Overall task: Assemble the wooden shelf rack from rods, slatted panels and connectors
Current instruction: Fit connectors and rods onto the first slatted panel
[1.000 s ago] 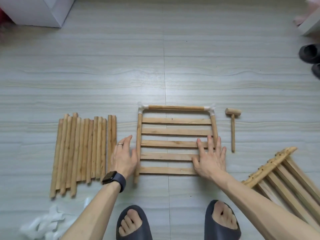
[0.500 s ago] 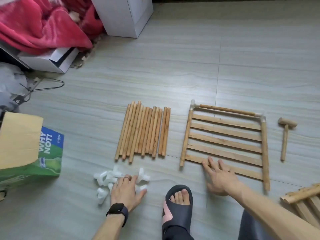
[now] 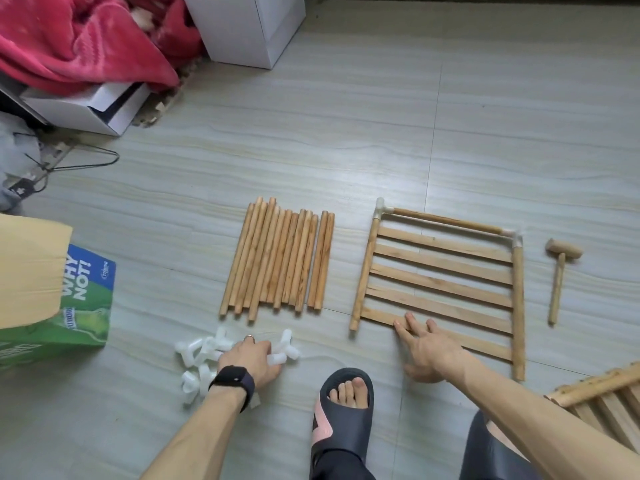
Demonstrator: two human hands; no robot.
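White plastic connectors (image 3: 204, 348) sit beneath the left hand (image 3: 250, 359), whose fingers curl around one. The right hand (image 3: 431, 351) lies flat, fingers spread, on the five-slat panel (image 3: 440, 282). About twelve rods (image 3: 277, 261) lie beyond the left hand.

rods (image 3: 277, 258) left of panel (image 3: 440, 271) | mallet (image 3: 559, 275) right of panel | connectors (image 3: 204, 348) near-left of panel | second panel (image 3: 602, 400) near-right of panel | all on floor (image 3: 346, 150)
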